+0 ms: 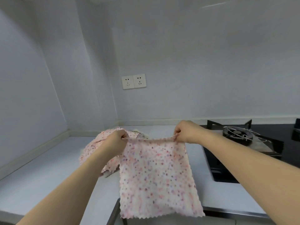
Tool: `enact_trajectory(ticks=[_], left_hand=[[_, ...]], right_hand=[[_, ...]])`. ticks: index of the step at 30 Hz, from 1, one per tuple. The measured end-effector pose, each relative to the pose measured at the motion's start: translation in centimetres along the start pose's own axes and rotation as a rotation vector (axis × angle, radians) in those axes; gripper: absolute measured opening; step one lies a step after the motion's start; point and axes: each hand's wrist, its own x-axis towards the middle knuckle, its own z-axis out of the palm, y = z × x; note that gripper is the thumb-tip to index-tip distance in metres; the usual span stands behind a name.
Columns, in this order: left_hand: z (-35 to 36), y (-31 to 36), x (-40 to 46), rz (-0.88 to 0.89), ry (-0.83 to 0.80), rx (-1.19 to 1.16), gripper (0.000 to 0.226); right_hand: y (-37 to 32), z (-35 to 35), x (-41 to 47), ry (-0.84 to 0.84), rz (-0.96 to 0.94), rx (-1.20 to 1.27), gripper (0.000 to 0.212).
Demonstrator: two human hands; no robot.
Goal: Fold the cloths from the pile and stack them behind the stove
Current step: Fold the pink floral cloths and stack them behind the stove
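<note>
1. Left hand (116,140) and right hand (185,131) each pinch a top corner of a pink speckled cloth (155,176), hanging over the counter's (48,172) front edge.
2. The cloth pile (97,143) lies behind it, left of the stove (243,143).

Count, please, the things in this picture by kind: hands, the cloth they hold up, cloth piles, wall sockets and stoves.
Hands: 2, left hand and right hand
Held cloth: 1
Cloth pile: 1
Wall sockets: 2, left socket, right socket
Stove: 1
Total: 7

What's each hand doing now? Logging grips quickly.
Left hand: pinching the dotted cloth's top left corner.
Right hand: pinching its top right corner.
</note>
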Motion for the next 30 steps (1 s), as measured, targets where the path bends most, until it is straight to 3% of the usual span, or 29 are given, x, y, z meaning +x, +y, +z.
enact_trajectory(ticks=[9,16,25,30], left_hand=[[5.0,-2.1,2.5,0.049,0.029,0.017,0.017],[8.7,-4.4,-2.9,0.367,-0.018,0.243,0.018],[9.9,-7.3,-8.0,0.471,0.122,0.273,0.021],[9.2,-7.4,-9.4,0.565,0.114,0.340,0.024]], right_hand=[[4.4,4.9,4.4,0.138,-0.020,-0.053,0.019],[5.7,9.2,-0.6,0.059,-0.028,-0.121,0.020],[5.0,11.2,-6.8,0.197,-0.246,-0.175,0.016],[5.4,12.0,-8.8,0.186,-0.267,-0.221,0.017]])
